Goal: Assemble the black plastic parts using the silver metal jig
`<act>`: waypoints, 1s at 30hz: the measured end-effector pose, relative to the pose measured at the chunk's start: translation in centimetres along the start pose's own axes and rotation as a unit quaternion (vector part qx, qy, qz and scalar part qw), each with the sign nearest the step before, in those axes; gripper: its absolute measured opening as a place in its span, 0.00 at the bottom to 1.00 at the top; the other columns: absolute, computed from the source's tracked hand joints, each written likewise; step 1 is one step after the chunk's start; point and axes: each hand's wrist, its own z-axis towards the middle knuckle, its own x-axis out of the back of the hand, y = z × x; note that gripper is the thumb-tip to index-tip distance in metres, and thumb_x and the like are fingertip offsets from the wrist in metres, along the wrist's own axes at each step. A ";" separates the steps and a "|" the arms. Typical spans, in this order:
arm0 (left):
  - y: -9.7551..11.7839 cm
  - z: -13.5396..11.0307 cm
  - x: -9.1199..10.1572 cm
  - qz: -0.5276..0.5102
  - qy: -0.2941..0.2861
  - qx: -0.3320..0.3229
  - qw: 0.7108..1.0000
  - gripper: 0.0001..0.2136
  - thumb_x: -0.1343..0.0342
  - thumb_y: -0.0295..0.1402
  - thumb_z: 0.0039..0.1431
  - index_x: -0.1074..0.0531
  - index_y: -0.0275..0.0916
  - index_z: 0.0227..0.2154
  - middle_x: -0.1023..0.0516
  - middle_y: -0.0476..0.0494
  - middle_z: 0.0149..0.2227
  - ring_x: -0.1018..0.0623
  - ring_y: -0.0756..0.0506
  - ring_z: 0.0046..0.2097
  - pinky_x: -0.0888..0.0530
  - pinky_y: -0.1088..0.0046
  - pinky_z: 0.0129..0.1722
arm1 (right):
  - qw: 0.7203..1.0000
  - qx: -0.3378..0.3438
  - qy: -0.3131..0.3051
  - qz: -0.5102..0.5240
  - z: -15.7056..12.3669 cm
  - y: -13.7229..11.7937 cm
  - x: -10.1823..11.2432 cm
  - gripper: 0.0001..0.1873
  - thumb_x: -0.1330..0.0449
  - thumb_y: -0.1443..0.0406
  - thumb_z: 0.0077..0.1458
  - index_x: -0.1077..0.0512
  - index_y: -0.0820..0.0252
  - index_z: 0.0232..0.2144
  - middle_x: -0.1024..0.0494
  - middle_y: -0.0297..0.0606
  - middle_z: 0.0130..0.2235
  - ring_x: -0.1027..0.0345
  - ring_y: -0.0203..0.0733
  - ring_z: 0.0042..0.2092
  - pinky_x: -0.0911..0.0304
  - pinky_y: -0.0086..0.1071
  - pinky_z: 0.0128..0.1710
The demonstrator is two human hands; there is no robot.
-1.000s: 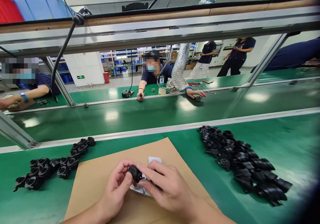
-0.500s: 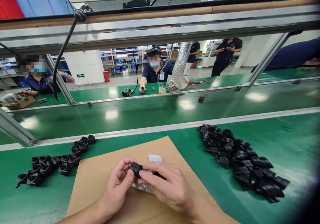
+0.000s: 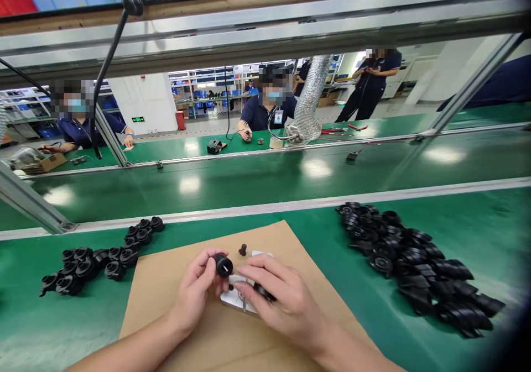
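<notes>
My left hand (image 3: 194, 294) pinches a small black round plastic part (image 3: 223, 265) above a brown cardboard sheet (image 3: 166, 283). My right hand (image 3: 282, 305) rests on a white card (image 3: 233, 300) lying on the cardboard; its fingers are closed over something small and dark (image 3: 262, 292) that I cannot make out. A tiny black piece (image 3: 243, 249) lies on the cardboard just beyond the hands.
A pile of black parts (image 3: 415, 267) lies right of the cardboard and a smaller group of black parts (image 3: 99, 256) lies to its left, all on the green bench (image 3: 477, 234). Beyond runs a green conveyor (image 3: 265, 181). People sit at the far bench (image 3: 174, 150); others stand behind.
My hands have come apart: the right fingers left the black part and dropped onto the white card. A tiny black piece now shows on the cardboard. The view has tilted down and shifted.
</notes>
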 end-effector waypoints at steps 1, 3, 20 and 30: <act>0.0 -0.1 0.0 0.013 -0.002 0.004 1.000 0.23 0.43 0.52 0.71 0.28 0.35 0.53 0.26 0.45 0.33 0.28 0.50 0.31 0.33 0.77 0.31 | 1.000 -0.005 0.008 -0.002 0.1 0.0 0.0 0.07 0.38 0.73 0.68 0.23 0.61 0.46 0.22 0.42 0.40 0.26 0.41 0.38 0.28 0.33 0.37; -0.1 -0.4 -0.1 0.032 -0.011 0.012 0.999 0.24 0.43 0.53 0.71 0.29 0.35 0.53 0.25 0.45 0.32 0.28 0.50 0.30 0.34 0.77 0.29 | 1.000 0.002 0.021 -0.014 0.1 0.0 0.0 0.07 0.37 0.74 0.68 0.23 0.61 0.45 0.23 0.42 0.39 0.27 0.40 0.37 0.30 0.32 0.36; 0.3 -1.1 -0.5 0.076 -0.048 0.016 0.996 0.24 0.40 0.54 0.68 0.27 0.33 0.46 0.27 0.45 0.31 0.26 0.52 0.27 0.35 0.81 0.26 | 0.993 0.088 -0.024 -0.078 0.1 -0.2 0.8 0.15 0.44 0.82 0.64 0.25 0.65 0.47 0.22 0.43 0.38 0.29 0.41 0.36 0.35 0.33 0.31; 0.6 -1.2 -1.1 0.078 -0.053 0.011 0.995 0.24 0.39 0.54 0.67 0.28 0.32 0.44 0.26 0.44 0.32 0.26 0.52 0.28 0.34 0.80 0.28 | 0.989 0.069 -0.071 -0.107 0.2 -0.7 0.7 0.12 0.49 0.79 0.67 0.28 0.64 0.40 0.25 0.41 0.35 0.32 0.42 0.34 0.37 0.34 0.32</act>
